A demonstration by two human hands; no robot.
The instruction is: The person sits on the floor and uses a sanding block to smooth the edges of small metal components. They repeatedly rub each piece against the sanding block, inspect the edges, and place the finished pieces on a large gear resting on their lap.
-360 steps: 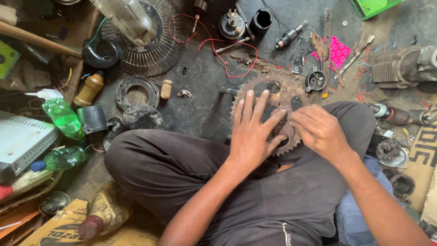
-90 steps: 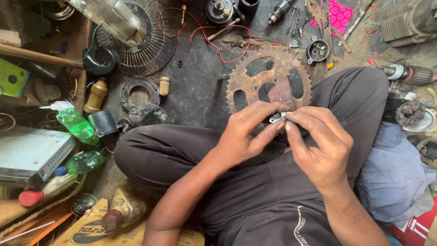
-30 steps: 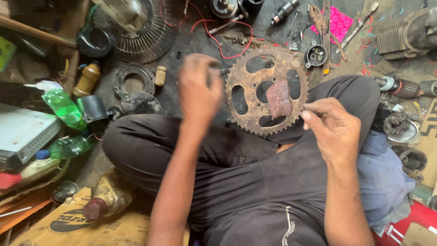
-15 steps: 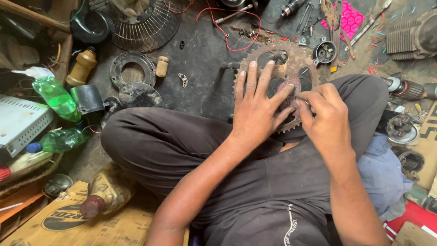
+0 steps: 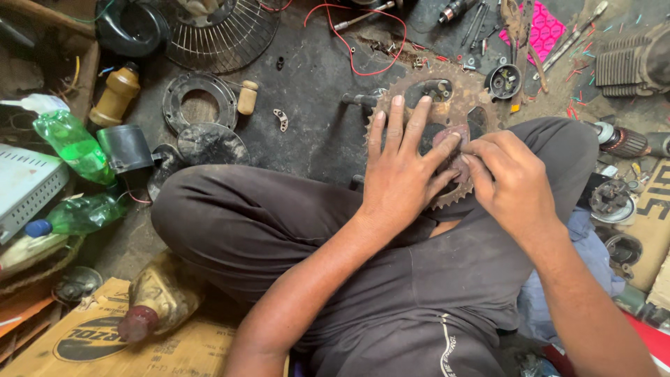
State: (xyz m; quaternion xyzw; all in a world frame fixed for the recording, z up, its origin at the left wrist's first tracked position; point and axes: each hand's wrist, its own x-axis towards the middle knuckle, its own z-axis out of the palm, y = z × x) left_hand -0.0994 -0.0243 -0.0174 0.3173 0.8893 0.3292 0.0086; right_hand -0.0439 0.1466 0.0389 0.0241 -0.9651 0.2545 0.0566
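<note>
Left hand: your left hand (image 5: 403, 171) lies flat and open on the rusty sprocket (image 5: 447, 105), fingers spread across its cutouts, gripping nothing.
Right hand: your right hand (image 5: 508, 181) is curled, fingertips (image 5: 469, 155) pinched together at the sprocket's hub, just beside the left index finger; whatever they pinch is too small to make out.
Sprocket: large toothed ring, rust-brown, resting on your crossed legs and the dark floor, top edge near a small round metal cup (image 5: 504, 80).
Floor ahead: red wire (image 5: 363, 42) loops above the sprocket; wire fan guard (image 5: 220, 31) at top left; pink mesh piece (image 5: 541, 28) at top right.
Floor left: two round metal rings (image 5: 199, 105), small wooden handle (image 5: 247, 96), black cup (image 5: 125, 148), brown bottle (image 5: 115, 94).
Far left: two green plastic bottles (image 5: 73, 143), white box (image 5: 24, 185).
Near left knee: amber bottle with red cap (image 5: 153, 297) on cardboard (image 5: 84, 335).
Right side: motor armature (image 5: 621, 142), finned grey casing (image 5: 631, 63).
</note>
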